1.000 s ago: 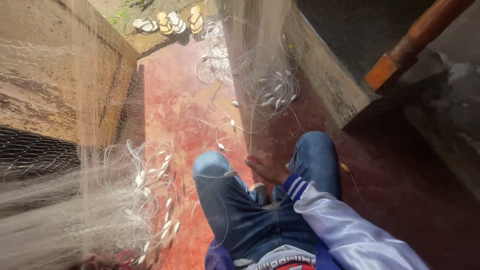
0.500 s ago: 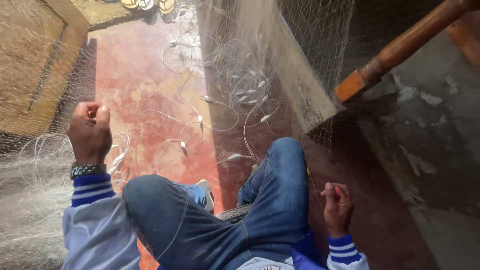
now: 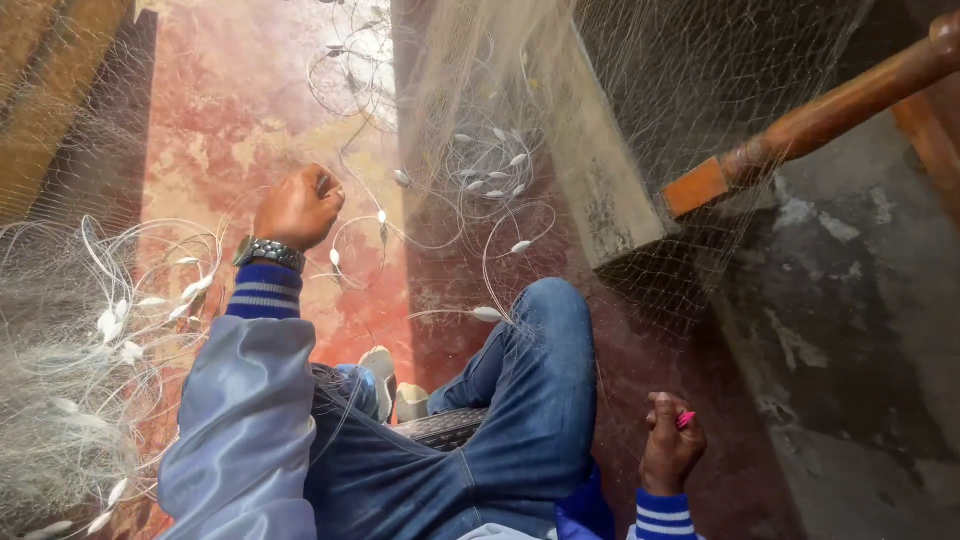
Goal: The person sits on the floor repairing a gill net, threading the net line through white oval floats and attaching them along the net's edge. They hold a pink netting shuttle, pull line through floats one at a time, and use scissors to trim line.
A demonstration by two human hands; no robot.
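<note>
I sit with my legs in blue jeans (image 3: 520, 420) stretched over a reddish floor (image 3: 250, 130). A fine whitish fishing net (image 3: 480, 120) with small white floats drapes across my knees and over the wall ahead. My left hand (image 3: 298, 208), with a wristwatch, is raised and closed on the net's line. My right hand (image 3: 668, 448) rests low beside my right thigh, fingers closed around a small pink tool (image 3: 685, 419) and the mesh.
A heap of bunched net with white floats (image 3: 90, 350) lies at the left. A concrete wall edge (image 3: 600, 190) rises ahead, and a brown wooden pole (image 3: 820, 120) slants at upper right. Rough grey concrete (image 3: 860, 330) fills the right side.
My view has swung right. My left hand rose from near my lap to a raised position pulling the net, and my right hand dropped beside the right thigh.
</note>
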